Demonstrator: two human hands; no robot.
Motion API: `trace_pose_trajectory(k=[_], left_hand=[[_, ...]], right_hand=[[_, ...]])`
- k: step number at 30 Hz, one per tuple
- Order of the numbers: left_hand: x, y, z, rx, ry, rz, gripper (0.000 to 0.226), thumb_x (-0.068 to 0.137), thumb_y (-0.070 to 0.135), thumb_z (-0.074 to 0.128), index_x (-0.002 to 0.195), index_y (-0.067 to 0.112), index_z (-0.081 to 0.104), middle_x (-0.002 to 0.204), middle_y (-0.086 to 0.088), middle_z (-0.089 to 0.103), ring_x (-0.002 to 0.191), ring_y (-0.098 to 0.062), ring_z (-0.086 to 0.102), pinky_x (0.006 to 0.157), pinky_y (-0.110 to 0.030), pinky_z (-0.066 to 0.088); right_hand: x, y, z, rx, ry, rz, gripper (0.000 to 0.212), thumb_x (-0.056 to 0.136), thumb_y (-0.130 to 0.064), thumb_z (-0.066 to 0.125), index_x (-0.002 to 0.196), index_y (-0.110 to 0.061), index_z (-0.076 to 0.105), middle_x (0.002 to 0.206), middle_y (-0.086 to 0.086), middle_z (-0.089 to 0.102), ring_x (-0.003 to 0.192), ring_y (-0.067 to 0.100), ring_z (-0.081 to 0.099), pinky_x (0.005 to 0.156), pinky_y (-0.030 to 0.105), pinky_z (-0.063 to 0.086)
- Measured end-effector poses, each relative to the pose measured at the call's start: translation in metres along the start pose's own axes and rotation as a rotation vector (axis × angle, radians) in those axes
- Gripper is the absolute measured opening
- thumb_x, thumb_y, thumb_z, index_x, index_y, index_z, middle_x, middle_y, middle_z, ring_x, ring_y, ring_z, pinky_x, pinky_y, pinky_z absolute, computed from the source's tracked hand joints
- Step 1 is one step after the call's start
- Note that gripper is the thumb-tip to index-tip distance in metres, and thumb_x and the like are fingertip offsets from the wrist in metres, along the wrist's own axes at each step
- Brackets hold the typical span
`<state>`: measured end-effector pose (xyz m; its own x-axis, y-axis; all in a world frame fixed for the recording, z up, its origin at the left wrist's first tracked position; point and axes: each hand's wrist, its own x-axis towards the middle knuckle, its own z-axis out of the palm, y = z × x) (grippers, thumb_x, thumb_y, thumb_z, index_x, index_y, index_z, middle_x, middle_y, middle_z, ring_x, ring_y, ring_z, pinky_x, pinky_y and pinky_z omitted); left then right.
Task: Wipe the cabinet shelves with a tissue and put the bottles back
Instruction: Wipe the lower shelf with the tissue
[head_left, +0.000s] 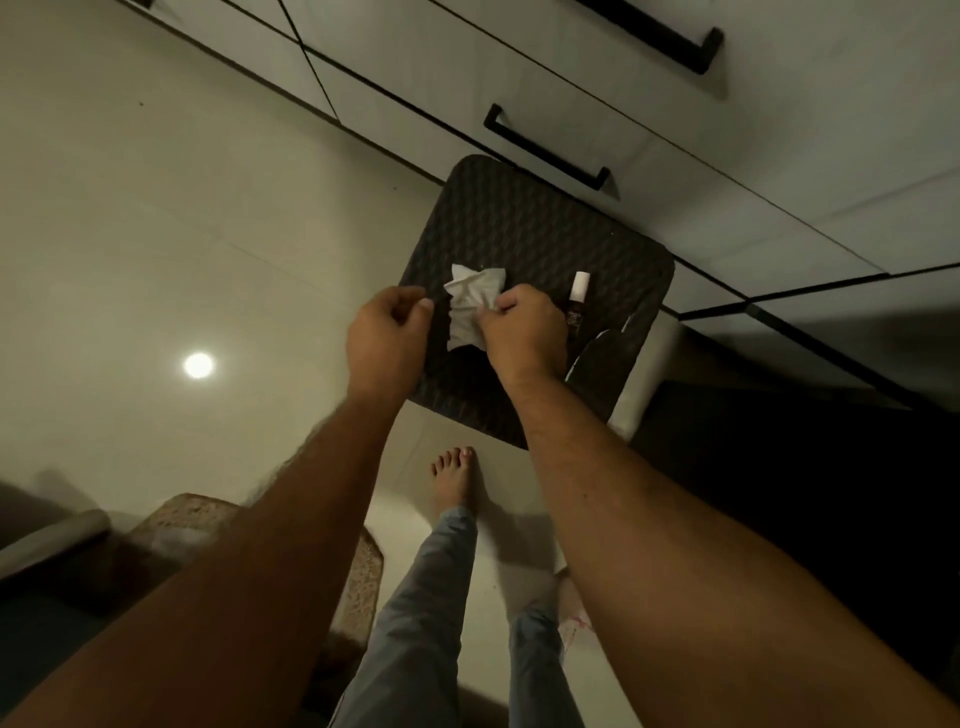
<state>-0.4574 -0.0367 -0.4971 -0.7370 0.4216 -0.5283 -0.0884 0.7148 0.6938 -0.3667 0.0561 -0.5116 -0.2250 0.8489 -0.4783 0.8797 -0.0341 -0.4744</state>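
Pinching crumpled tissue (470, 306) — right hand (522, 332); left hand (387, 338) curled, holding nothing — above dark stool (545, 228).

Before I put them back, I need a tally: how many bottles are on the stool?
1. A small white-capped bottle lies on the dark stool, just right of the right hand pinching the tissue. The hands may hide others.

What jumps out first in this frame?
The white tissue at centre, pinched by the right hand over a dark stool; the left hand hovers beside it, fingers curled, holding nothing. A small white-capped bottle lies on the stool to the right.
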Motion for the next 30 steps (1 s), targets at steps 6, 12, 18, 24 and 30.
trace_pose_trajectory(k=[6,12,18,24,30], left_hand=[[-0.025,0.004,0.003,-0.034,-0.004,0.0,0.023,0.094,0.032,0.058,0.113,0.023,0.067,0.095,0.002,0.07,0.087,-0.012,0.066,0.084,-0.041,0.057],[-0.07,0.02,0.009,-0.047,-0.016,0.06,0.022,0.094,0.032,0.058,0.112,0.024,0.067,0.096,0.007,0.069,0.089,-0.008,0.066,0.087,-0.039,0.056],[-0.174,0.061,0.029,-0.088,-0.13,0.153,0.019,0.095,0.03,0.058,0.112,0.024,0.065,0.099,0.008,0.068,0.091,-0.006,0.065,0.089,-0.037,0.055],[-0.325,0.119,0.066,-0.114,-0.269,0.281,0.016,0.094,0.03,0.058,0.107,0.026,0.066,0.092,0.007,0.07,0.085,-0.006,0.067,0.086,-0.042,0.056],[-0.465,0.166,0.105,-0.099,-0.386,0.494,0.012,0.092,0.031,0.061,0.101,0.028,0.068,0.092,0.007,0.071,0.087,-0.01,0.068,0.082,-0.043,0.058]], right_hand=[[0.0,0.009,-0.002,-0.062,-0.047,0.02,0.02,0.087,-0.029,0.069,0.1,-0.013,0.069,0.1,0.002,0.07,0.093,0.018,0.065,0.071,0.029,0.05],[-0.041,0.031,-0.059,0.448,-0.105,0.038,0.013,0.082,-0.014,0.073,0.09,-0.011,0.063,0.091,0.001,0.064,0.085,0.012,0.059,0.068,0.02,0.048],[-0.129,0.1,-0.173,0.907,-0.069,0.205,0.044,0.082,0.004,0.07,0.119,-0.014,0.056,0.098,-0.003,0.068,0.087,0.007,0.067,0.066,0.019,0.056],[-0.242,0.191,-0.309,0.9,0.043,0.202,0.025,0.083,-0.001,0.07,0.104,-0.014,0.067,0.104,0.009,0.072,0.096,0.025,0.069,0.086,0.043,0.057],[-0.341,0.258,-0.417,1.046,0.175,0.077,0.021,0.082,0.006,0.065,0.102,-0.002,0.068,0.102,0.02,0.072,0.09,0.033,0.068,0.083,0.045,0.055]])
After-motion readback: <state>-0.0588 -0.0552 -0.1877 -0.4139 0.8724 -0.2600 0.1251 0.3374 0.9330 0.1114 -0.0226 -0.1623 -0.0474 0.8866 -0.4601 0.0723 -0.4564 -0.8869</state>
